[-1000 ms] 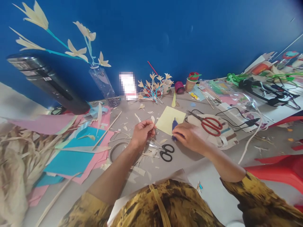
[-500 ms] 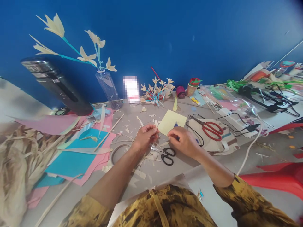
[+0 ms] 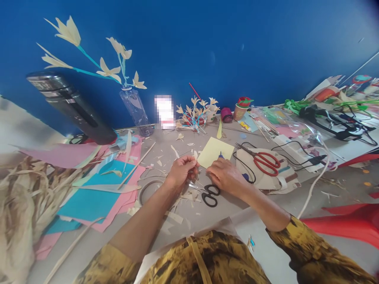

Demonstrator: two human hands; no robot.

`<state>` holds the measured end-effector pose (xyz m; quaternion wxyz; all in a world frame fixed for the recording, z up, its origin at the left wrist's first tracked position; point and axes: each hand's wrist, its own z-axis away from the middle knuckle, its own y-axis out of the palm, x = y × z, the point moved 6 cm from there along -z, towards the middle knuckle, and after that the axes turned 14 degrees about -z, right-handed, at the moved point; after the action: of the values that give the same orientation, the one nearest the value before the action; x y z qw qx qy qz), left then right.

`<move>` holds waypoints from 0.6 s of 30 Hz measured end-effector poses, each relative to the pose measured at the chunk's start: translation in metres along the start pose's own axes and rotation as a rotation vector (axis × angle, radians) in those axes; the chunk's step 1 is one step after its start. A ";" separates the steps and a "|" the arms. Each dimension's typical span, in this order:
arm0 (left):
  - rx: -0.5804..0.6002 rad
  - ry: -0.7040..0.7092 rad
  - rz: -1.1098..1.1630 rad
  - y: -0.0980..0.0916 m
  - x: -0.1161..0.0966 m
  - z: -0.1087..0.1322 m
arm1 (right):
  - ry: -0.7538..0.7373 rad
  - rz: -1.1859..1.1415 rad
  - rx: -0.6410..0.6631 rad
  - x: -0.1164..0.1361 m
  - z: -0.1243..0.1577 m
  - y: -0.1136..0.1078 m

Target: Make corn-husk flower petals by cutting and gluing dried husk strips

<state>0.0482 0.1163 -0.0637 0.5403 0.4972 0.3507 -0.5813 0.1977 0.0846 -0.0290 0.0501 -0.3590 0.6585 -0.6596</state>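
Observation:
My left hand (image 3: 182, 171) is closed in a pinch, with a small cream petal (image 3: 195, 154) standing up between thumb and fingertips. Beside it, my right hand (image 3: 224, 173) is lowered, palm down with curled fingers near the tabletop; whatever it may grip is hidden. Just beyond its knuckles a blue pointed nozzle (image 3: 220, 154) shows against a pale yellow paper square (image 3: 209, 152); the rest is covered by the hand. Scissors with black handles (image 3: 210, 196) lie just below my hands, their blades pointing left among cream scraps (image 3: 189, 196).
Red-handled scissors (image 3: 267, 163) rest on a cloth pouch (image 3: 259, 179) at right. Further left are blue sheets (image 3: 91, 201), dried husks (image 3: 17, 197), a dark flask (image 3: 79, 112) and a clear bottle (image 3: 136, 112) of cream flowers. Small flowers (image 3: 195, 112) stand near the wall.
My right hand has dropped slightly and turned palm down, its fingers shifting left toward the tabletop. My left hand stays in place with the petal.

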 end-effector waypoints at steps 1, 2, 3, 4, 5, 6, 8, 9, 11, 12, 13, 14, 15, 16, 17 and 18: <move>-0.006 -0.001 0.004 -0.001 0.000 0.000 | 0.001 -0.001 0.008 0.000 0.000 0.000; -0.019 -0.001 0.008 -0.002 0.000 -0.001 | -0.001 -0.002 0.017 0.000 0.000 0.000; -0.035 -0.001 0.013 -0.004 0.000 -0.001 | -0.009 -0.003 0.024 0.002 0.000 0.000; -0.052 0.000 0.019 -0.006 0.000 -0.002 | -0.024 -0.006 0.033 0.005 -0.001 0.001; -0.067 0.000 0.025 -0.008 -0.001 -0.003 | -0.045 -0.009 0.044 0.008 -0.003 0.002; -0.079 -0.001 0.032 -0.010 -0.001 -0.004 | -0.068 -0.009 0.061 0.012 -0.005 0.004; -0.093 -0.002 0.044 -0.012 -0.001 -0.005 | -0.099 -0.003 0.098 0.020 -0.011 0.009; -0.098 -0.002 0.048 -0.013 -0.001 -0.006 | -0.102 0.001 0.114 0.022 -0.015 0.012; -0.104 -0.002 0.055 -0.014 0.000 -0.006 | -0.091 -0.006 0.133 0.024 -0.022 0.018; -0.105 -0.001 0.059 -0.014 0.000 -0.006 | -0.084 -0.029 0.132 0.023 -0.024 0.019; -0.106 0.000 0.062 -0.014 0.000 -0.006 | -0.076 -0.081 0.117 0.022 -0.026 0.020; -0.106 0.000 0.064 -0.014 0.001 -0.006 | -0.056 -0.184 0.082 0.019 -0.027 0.019; -0.105 -0.001 0.066 -0.013 0.001 -0.006 | -0.023 -0.326 0.029 0.014 -0.028 0.016; -0.103 -0.003 0.069 -0.013 0.001 -0.006 | 0.019 -0.477 -0.033 0.009 -0.027 0.013; -0.097 -0.004 0.071 -0.012 0.001 -0.005 | 0.058 -0.605 -0.090 0.003 -0.026 0.009; -0.085 -0.006 0.075 -0.011 0.000 -0.004 | 0.102 -0.721 -0.139 -0.003 -0.025 0.007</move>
<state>0.0380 0.1221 -0.0662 0.5833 0.4848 0.3548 -0.5466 0.1835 0.1061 -0.0332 -0.2431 -0.5373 0.5346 -0.6054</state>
